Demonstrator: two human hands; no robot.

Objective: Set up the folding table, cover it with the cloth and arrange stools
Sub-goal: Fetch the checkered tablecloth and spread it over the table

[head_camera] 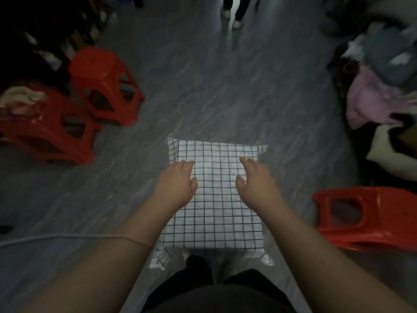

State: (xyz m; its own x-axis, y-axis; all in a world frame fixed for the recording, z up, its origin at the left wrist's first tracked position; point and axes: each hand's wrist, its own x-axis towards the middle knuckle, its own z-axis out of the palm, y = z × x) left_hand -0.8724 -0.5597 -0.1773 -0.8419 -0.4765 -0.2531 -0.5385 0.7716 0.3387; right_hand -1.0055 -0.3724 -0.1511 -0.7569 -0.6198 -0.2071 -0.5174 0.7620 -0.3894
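A white cloth (216, 211) with a black grid pattern covers a small square folding table in front of me; its corners hang down at the near side and the table itself is hidden. My left hand (178, 184) rests flat on the cloth's left part, fingers spread. My right hand (255, 179) lies flat on the right part, holding nothing. Two red plastic stools (106, 86) (47, 127) stand at the left. A third red stool (370, 215) is at the right, seen tilted.
Grey floor (214, 86) surrounds the table. A pile of clothes and bags (379, 86) lies at the right. Another person's hand (22, 99) touches the nearer left stool. A person's legs (235, 12) stand at the far end. Dark clutter fills the top left.
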